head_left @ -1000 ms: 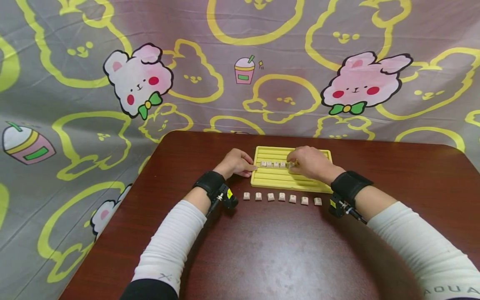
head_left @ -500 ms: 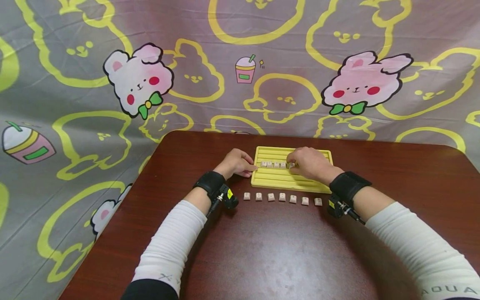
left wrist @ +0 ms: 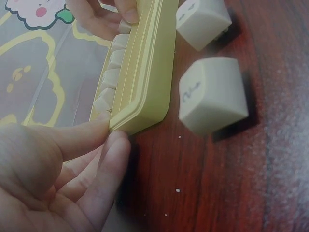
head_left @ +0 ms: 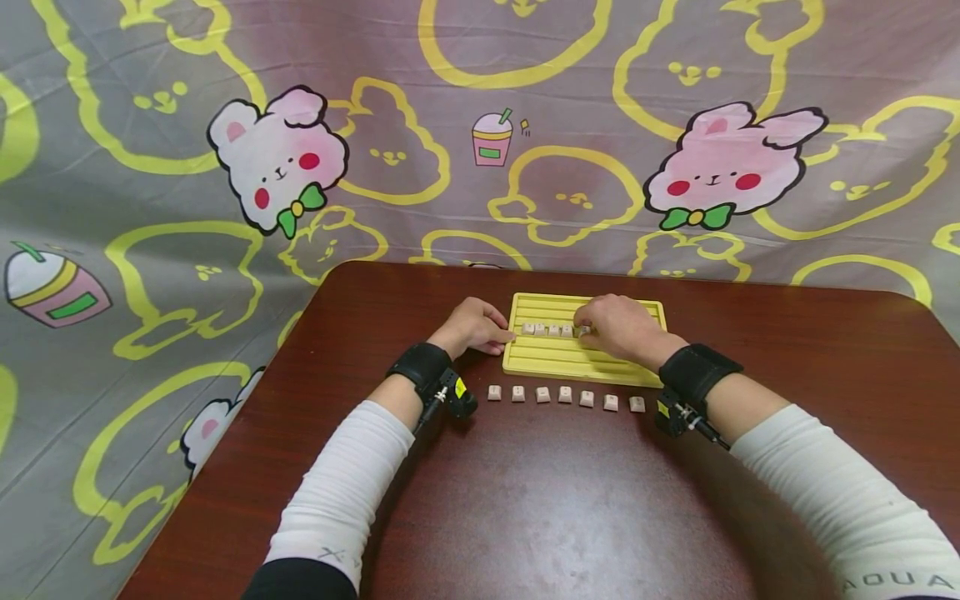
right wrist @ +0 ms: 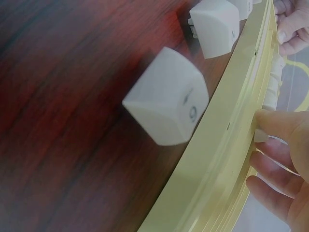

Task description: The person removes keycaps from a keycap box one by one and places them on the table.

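Note:
A ridged yellow tray (head_left: pixel 558 364) lies flat on the table. My left hand (head_left: pixel 472 325) pinches its left edge between thumb and finger, seen close in the left wrist view at the tray corner (left wrist: pixel 145 123). Several white keycaps (head_left: pixel 553 330) stand side by side in one groove. At the right end of that row my right hand (head_left: pixel 618 323) holds another keycap (right wrist: pixel 260 136) between thumb and fingers, down at the groove. The hand covers most of this keycap in the head view. Its other fingers are spread over the tray in the right wrist view.
In front of the tray, several loose keycaps (head_left: pixel 565 394) form a spaced row on the dark brown table (head_left: pixel 570 500). One keycap (right wrist: pixel 169 99) marked 6 or 9 sits close to the tray's near edge. A patterned curtain (head_left: pixel 420 167) hangs behind the table.

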Demonstrator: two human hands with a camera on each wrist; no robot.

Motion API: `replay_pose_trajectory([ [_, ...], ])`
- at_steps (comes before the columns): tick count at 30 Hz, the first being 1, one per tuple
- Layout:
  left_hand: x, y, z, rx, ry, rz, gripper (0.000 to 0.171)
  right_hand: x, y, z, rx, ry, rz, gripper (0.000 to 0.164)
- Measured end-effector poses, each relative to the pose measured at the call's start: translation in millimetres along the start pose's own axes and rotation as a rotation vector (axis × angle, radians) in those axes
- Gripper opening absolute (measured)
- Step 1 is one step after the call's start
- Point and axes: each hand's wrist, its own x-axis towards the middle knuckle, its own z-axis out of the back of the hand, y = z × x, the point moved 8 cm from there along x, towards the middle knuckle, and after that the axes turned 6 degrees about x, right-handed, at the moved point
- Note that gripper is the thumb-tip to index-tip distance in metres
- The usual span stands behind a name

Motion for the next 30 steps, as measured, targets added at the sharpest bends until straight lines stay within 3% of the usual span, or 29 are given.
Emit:
replay_pose_trajectory([
  [30,1.2,0.5,-0.6,0.001,0.002,0.008,0.026,-0.2,-0.3,2.2,0.004,-0.009,0.019,0.015],
])
